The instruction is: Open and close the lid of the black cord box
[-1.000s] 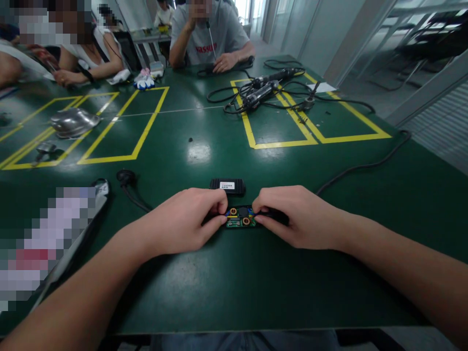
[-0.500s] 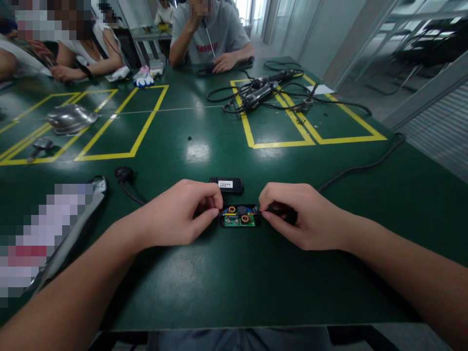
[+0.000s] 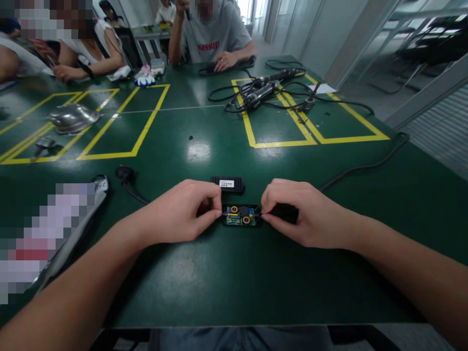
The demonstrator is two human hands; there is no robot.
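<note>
An open black case with a green circuit board point(image 3: 241, 215) lies on the table between my hands. Copper-wound rings and blue and yellow wires show on the board. My left hand point(image 3: 183, 209) is closed in a pinch at the case's left end, where a black cord with a plug point(image 3: 125, 173) runs in behind the wrist. At the opposite end my right hand point(image 3: 307, 212) pinches too, on the black cord point(image 3: 361, 168) that comes from the right; its fingers partly hide it. Just behind the case sits a ribbed black cover point(image 3: 234, 185) with a white label.
A silvery bag point(image 3: 87, 219) lies left of my forearm. Farther off are a metal shell point(image 3: 73, 118), a small metal part point(image 3: 44, 145) and corded black tools point(image 3: 261, 95) by yellow tape outlines. Gloves point(image 3: 145, 76) lie at the back. Several people sit across the green table point(image 3: 219, 282).
My hands stay at the two ends of the case; the right fingers have shifted slightly. Across the table, a person's raised hand has moved up and to the left.
</note>
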